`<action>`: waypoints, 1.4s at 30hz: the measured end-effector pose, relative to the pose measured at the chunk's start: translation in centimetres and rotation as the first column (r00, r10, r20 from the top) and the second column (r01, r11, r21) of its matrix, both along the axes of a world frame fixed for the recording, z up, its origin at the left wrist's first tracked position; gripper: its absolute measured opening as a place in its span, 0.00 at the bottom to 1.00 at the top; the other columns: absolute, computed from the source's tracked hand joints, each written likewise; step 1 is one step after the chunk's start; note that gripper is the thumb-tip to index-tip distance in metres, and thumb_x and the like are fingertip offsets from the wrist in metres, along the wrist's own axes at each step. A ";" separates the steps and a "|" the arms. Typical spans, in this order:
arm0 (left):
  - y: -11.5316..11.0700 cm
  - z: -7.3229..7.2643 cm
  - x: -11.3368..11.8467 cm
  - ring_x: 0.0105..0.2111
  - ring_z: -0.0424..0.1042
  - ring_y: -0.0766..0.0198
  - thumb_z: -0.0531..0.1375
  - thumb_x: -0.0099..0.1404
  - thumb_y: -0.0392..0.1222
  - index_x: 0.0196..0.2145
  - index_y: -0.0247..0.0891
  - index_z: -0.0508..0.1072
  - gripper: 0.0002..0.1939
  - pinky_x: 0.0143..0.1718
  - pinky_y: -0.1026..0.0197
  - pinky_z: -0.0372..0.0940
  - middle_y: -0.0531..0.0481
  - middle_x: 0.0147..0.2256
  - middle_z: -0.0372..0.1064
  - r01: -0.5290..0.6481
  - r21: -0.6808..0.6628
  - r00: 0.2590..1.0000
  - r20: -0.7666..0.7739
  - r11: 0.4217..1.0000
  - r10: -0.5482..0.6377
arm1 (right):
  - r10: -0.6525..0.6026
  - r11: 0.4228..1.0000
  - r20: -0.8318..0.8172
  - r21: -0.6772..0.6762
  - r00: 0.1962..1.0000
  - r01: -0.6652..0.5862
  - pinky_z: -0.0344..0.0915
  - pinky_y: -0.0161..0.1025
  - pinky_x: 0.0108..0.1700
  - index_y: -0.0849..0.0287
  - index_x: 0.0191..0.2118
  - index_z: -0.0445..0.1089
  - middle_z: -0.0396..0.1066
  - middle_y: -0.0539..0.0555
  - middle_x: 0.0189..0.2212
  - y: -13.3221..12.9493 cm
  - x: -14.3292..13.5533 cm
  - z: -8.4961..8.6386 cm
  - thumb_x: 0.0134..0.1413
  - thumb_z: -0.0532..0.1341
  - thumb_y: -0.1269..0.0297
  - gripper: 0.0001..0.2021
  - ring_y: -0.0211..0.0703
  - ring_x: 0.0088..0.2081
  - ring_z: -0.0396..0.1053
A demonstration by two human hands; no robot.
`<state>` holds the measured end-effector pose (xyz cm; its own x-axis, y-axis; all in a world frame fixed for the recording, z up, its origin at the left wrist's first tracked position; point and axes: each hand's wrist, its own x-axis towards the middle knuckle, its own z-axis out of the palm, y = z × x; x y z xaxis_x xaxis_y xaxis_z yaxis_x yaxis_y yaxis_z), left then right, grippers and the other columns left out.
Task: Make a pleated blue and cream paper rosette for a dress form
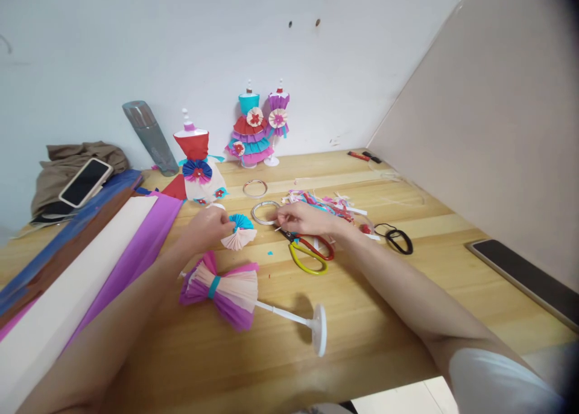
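Note:
My left hand is closed, its fingertips pinching the edge of a pleated paper rosette, half blue and half cream. Beside a roll of tape, my right hand has its fingers pressed together; a tiny pale tip shows at them, too small to name. Scissors with red and yellow handles lie just under that hand. Nearer me, a small dress-form stand lies on its side, wearing a purple and cream crepe-paper dress with a blue band.
Three dressed forms stand by the wall, one in red and cream. Crepe-paper sheets, a phone on brown cloth and a leaning bottle are left. Paper scraps, a black cord and a dark slab lie right.

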<state>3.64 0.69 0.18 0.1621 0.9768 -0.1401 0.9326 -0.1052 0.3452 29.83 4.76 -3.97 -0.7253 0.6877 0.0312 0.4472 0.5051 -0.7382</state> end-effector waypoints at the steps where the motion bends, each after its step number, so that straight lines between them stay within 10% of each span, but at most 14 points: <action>1: -0.1 -0.2 0.1 0.22 0.63 0.64 0.57 0.56 0.43 0.17 0.38 0.65 0.13 0.23 0.62 0.48 0.53 0.17 0.62 -0.001 -0.024 1.000 -0.029 1.000 0.000 | 0.008 1.000 0.011 0.001 1.000 -0.008 0.58 0.34 0.32 0.59 0.24 0.64 0.68 0.48 0.23 0.0 -0.2 -0.1 0.45 0.58 0.71 0.03 0.38 0.27 0.62; 7: -0.2 -1.5 0.3 0.19 0.59 0.65 0.58 0.53 0.42 0.14 0.39 0.63 0.13 0.23 0.61 0.46 0.55 0.14 0.55 0.024 -0.135 0.996 -0.087 0.991 -0.036 | -0.006 0.993 -0.101 -0.116 0.995 -0.006 0.60 0.37 0.38 0.59 0.23 0.61 0.74 0.57 0.40 0.3 -0.5 -0.4 0.43 0.59 0.71 0.05 0.43 0.38 0.67; 19: 0.4 -3.1 0.0 0.27 0.68 0.62 0.58 0.54 0.40 0.22 0.38 0.70 0.06 0.26 0.61 0.51 0.52 0.23 0.69 0.048 -0.116 0.998 -0.036 0.992 -0.053 | -0.166 0.921 -0.255 -0.385 0.952 0.057 0.66 0.35 0.30 0.58 0.27 0.62 0.72 0.51 0.25 1.1 0.3 -1.9 0.47 0.63 0.60 0.10 0.38 0.26 0.69; 26: 0.4 -3.5 -0.1 0.26 0.67 0.63 0.58 0.53 0.37 0.24 0.38 0.71 0.03 0.25 0.62 0.51 0.53 0.23 0.68 0.060 -0.095 0.998 -0.002 0.994 -0.061 | -0.164 0.890 -0.291 -0.455 0.943 0.014 0.68 0.33 0.36 0.59 0.25 0.64 0.77 0.57 0.34 0.5 0.2 -1.0 0.46 0.67 0.63 0.10 0.48 0.49 0.73; 30: 0.2 -3.6 -0.1 0.26 0.67 0.63 0.59 0.53 0.37 0.23 0.38 0.70 0.03 0.25 0.63 0.52 0.53 0.22 0.67 0.068 -0.093 0.998 0.021 0.993 -0.066 | -0.186 0.815 -0.338 -0.578 0.923 -0.048 0.69 0.35 0.37 0.61 0.27 0.66 0.78 0.59 0.41 0.5 0.3 -1.0 0.44 0.70 0.63 0.12 0.44 0.41 0.77; 34: -0.1 -3.3 -0.2 0.26 0.66 0.64 0.58 0.54 0.39 0.23 0.38 0.69 0.04 0.25 0.63 0.52 0.53 0.22 0.68 0.082 -0.091 0.995 0.055 0.992 -0.078 | -0.222 0.773 -0.466 -0.620 0.857 -0.137 0.70 0.38 0.44 0.60 0.28 0.65 0.79 0.55 0.28 0.6 0.6 -1.3 0.44 0.71 0.59 0.15 0.46 0.40 0.78; 42: -0.1 -3.2 -0.8 0.20 0.58 0.66 0.55 0.56 0.42 0.16 0.39 0.61 0.14 0.23 0.61 0.46 0.55 0.16 0.56 0.077 -0.072 0.996 0.053 0.994 -0.073 | -0.304 0.629 -0.561 -0.725 0.770 -0.280 0.72 0.35 0.31 0.58 0.32 0.60 0.79 0.59 0.37 0.8 0.5 -2.5 0.51 0.68 0.61 0.15 0.45 0.34 0.79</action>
